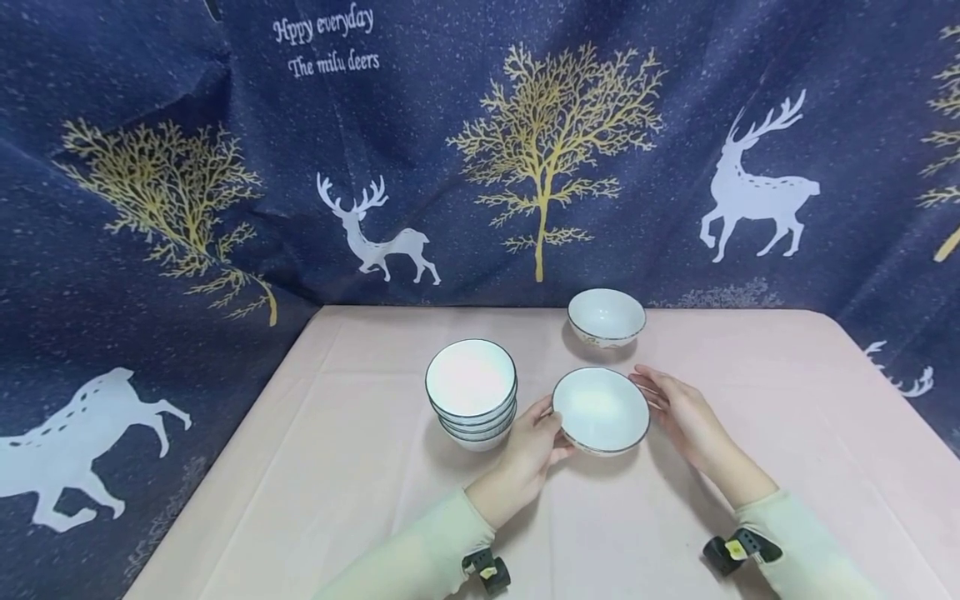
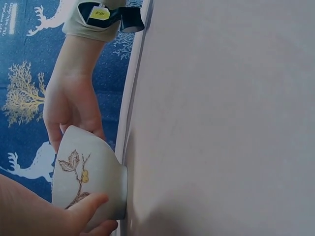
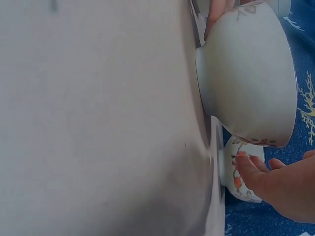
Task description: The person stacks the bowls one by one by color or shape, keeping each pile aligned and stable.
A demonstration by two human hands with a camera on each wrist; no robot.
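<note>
A white bowl with a dark rim is in my left hand, which grips its left side. Seen from the left wrist, this bowl has a brown leafy branch painted outside, and my left hand's fingers lie along its wall. On the bowl's other side, my right hand is held with its fingers extended, close to the rim. The right wrist view shows that right hand below the bowl, holding nothing; whether a fingertip touches the bowl I cannot tell.
Left of my left hand stands a stack of several matching bowls. Another single bowl sits behind the held one, near the back edge of the pink-covered table. A dark blue cloth with deer and trees hangs behind.
</note>
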